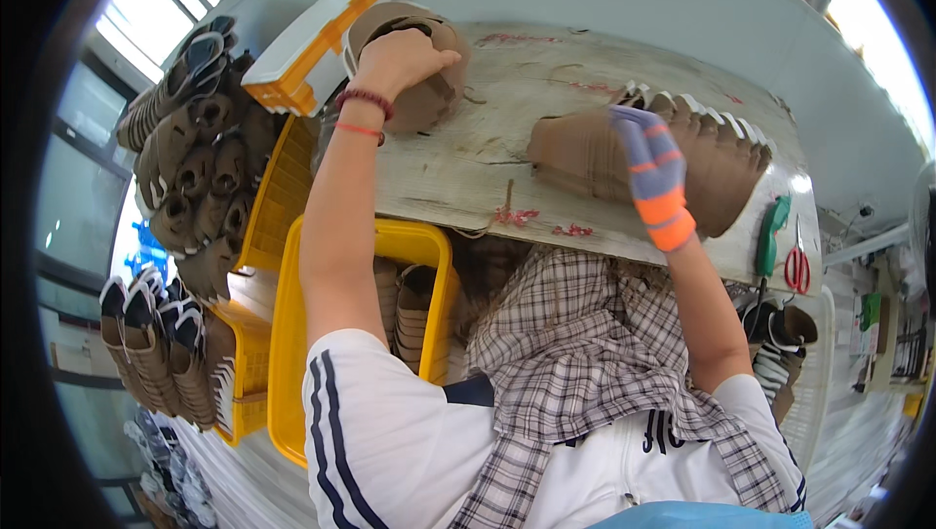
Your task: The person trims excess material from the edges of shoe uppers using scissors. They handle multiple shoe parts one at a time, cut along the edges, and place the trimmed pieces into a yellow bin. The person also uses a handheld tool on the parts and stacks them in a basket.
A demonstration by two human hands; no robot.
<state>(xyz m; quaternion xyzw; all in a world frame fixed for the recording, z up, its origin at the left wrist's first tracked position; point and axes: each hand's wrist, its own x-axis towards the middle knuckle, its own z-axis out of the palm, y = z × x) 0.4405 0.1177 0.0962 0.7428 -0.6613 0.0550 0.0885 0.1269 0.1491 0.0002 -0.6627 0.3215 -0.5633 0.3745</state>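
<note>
At the far left of the worktable (497,144), my left hand (405,63), bare with a beaded bracelet and a red cord at the wrist, is closed on a brown shoe upper (436,100). Its fingertips are hidden in the upper's opening; the thumb points right. My right hand (651,173) wears a grey and orange glove, slightly blurred. Its fingers are stretched out against a long nested row of brown shoe uppers (585,156), whose white edges show along the far side.
Green-handled snips (772,235) and red-handled scissors (798,268) lie at the table's right edge. A yellow basket (441,280) holding uppers stands by my left arm. A white and orange box (312,46) and piled uppers (185,158) are at the left.
</note>
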